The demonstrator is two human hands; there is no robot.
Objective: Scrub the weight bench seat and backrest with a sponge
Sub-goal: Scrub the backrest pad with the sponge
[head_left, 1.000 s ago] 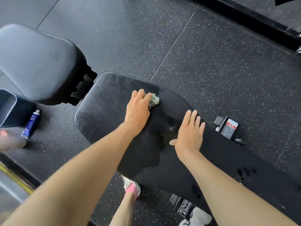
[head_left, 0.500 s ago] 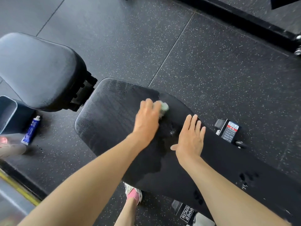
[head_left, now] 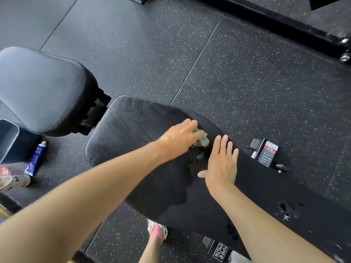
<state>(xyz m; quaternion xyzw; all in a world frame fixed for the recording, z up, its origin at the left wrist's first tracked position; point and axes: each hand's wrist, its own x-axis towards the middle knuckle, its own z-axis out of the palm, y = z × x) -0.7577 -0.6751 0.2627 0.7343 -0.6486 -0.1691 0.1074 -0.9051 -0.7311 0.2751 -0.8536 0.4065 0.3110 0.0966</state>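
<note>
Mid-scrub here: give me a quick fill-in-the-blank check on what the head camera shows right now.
1. The hand on the pale green sponge is the person's ____ one.
2. The right hand rests with straight fingers on the long black bench pad and holds ____.
3. The blue tube with a white cap lies on the speckled rubber ____.

Missing words: left; nothing; floor.
</note>
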